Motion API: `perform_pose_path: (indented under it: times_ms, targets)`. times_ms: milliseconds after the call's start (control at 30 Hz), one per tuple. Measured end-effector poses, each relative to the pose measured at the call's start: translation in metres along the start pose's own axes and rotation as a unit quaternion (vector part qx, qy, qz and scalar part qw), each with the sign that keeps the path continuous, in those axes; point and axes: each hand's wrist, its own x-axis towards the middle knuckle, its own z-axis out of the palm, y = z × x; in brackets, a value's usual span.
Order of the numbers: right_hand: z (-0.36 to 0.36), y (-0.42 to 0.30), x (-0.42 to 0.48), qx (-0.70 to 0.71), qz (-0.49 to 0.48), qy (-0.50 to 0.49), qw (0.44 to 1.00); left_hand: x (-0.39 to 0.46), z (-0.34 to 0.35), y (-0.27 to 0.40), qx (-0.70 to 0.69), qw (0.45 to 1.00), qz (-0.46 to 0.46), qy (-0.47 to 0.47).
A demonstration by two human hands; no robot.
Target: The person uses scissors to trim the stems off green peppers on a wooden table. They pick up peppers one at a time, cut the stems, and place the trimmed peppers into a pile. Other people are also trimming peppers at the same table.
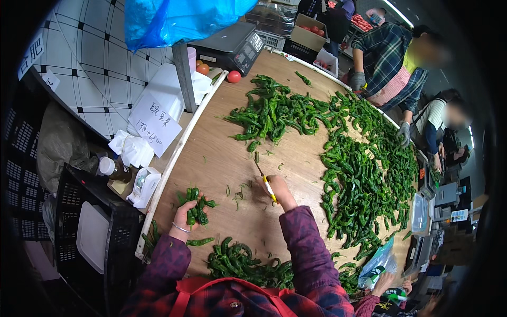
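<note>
Several green peppers [197, 207] are bunched in my left hand [186, 214], above the left side of the wooden table [222, 166]. My right hand [277, 189] grips yellow-and-white-handled scissors [270, 189], whose blades point away from me towards a single green pepper [256, 157]. Small stem cuttings [239, 195] lie on the wood between my hands. A heap of green peppers [245, 259] rests against the near edge at my body. Another heap [273, 109] lies at the far side, and a large spread of peppers [360, 182] covers the right side.
A white-edged rim [182, 144] bounds the table's left side, with a tape dispenser [144, 186] and handwritten paper [155, 125] beyond it. A metal post [184, 79], tomato [233, 77] and scale [237, 47] stand farther off. Co-workers [390, 67] line the right side; another's hands hold a plastic bag [378, 267].
</note>
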Motion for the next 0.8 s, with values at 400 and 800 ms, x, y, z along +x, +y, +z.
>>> perform_pose_path:
  times_ms: [400,800]
  targets:
    - [-0.031,-0.056,-0.094,0.152,-0.188,-0.149,0.959,0.015,-0.010,-0.010,-0.001,0.996,-0.090,0.000]
    - [-0.015,-0.055,-0.203,0.121,-0.205,-0.237,0.942,0.012,0.029,-0.049,-0.008,0.982,-0.159,-0.098]
